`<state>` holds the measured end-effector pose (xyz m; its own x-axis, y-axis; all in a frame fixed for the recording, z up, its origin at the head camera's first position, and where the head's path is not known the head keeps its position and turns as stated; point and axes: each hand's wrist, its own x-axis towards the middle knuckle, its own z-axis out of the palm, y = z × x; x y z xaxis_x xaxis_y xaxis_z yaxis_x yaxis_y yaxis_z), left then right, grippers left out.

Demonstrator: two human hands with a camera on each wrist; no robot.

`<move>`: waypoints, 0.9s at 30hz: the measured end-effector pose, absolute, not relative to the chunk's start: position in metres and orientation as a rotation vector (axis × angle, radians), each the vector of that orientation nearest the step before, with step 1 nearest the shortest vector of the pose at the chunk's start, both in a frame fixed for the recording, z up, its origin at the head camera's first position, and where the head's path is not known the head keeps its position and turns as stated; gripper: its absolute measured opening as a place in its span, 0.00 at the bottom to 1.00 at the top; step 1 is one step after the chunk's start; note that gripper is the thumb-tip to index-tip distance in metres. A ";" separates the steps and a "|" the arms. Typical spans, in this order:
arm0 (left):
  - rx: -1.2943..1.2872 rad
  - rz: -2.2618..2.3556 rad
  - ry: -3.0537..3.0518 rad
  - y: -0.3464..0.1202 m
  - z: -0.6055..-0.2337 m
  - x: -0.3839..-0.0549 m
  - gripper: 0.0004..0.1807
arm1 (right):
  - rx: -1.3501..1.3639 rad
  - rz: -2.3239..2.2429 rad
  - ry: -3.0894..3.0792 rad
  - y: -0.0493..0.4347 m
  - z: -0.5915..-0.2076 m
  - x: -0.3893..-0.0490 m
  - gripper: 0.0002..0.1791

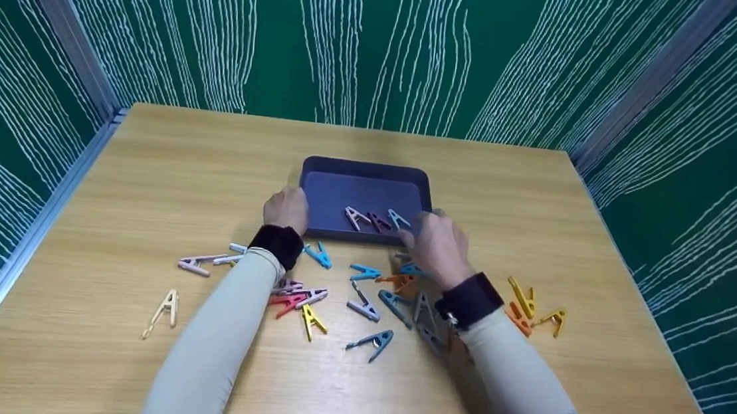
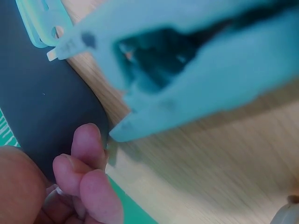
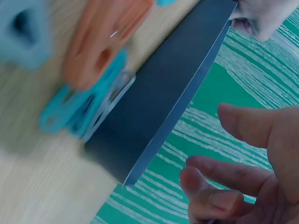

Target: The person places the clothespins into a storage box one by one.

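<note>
A dark shallow tray (image 1: 363,190) lies on the wooden table, holding a pale pink clothespin (image 1: 353,216), a dark red one and a light blue clothespin (image 1: 397,219) near its front wall. My left hand (image 1: 287,209) grips the tray's left end, fingers curled at its outer corner in the left wrist view. At the right front corner is my right hand (image 1: 440,245); the right wrist view shows its thumb and fingers apart, nothing between them. A turquoise clothespin (image 2: 224,100) looms large in the left wrist view. Orange and blue clothespins (image 3: 93,60) lie along the tray's front wall.
Many clothespins are scattered in front of the tray, among them a yellow one (image 1: 312,322) and a grey-blue one (image 1: 375,342). A cream clothespin (image 1: 166,309) lies far left, yellow and orange ones (image 1: 524,299) at right. Green walls with white lines (image 1: 389,49) surround the table.
</note>
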<state>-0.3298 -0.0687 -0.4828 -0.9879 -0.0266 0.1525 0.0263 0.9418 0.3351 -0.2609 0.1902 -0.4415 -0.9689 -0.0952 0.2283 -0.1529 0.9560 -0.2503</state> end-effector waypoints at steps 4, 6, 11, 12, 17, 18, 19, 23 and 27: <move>0.016 -0.513 -2.949 -0.071 -0.482 -0.331 0.16 | 0.165 0.398 -2.891 0.207 -0.440 -0.257 0.24; 0.027 -0.517 -2.957 -0.071 -0.481 -0.331 0.16 | 0.164 0.400 -2.890 0.218 -0.439 -0.255 0.24; 0.022 -0.538 -2.965 -0.069 -0.478 -0.330 0.16 | 0.113 0.451 -2.946 0.252 -0.440 -0.248 0.24; 0.018 -0.531 -2.968 -0.069 -0.477 -0.329 0.16 | 0.093 0.466 -2.961 0.260 -0.440 -0.245 0.23; 0.021 -0.505 -2.971 -0.068 -0.477 -0.326 0.16 | -0.036 0.490 -3.025 0.299 -0.443 -0.232 0.18; 0.020 -0.502 -2.972 -0.068 -0.477 -0.326 0.16 | -0.066 0.469 -3.038 0.306 -0.444 -0.229 0.18; 0.022 -0.508 -2.970 -0.068 -0.477 -0.326 0.16 | -0.101 0.455 -3.059 0.314 -0.445 -0.227 0.18; 0.027 -0.522 -2.966 -0.068 -0.477 -0.325 0.16 | -0.250 0.356 -3.143 0.341 -0.446 -0.218 0.22; 0.023 -0.515 -2.970 -0.067 -0.477 -0.324 0.16 | -0.383 0.269 -3.210 0.362 -0.445 -0.209 0.25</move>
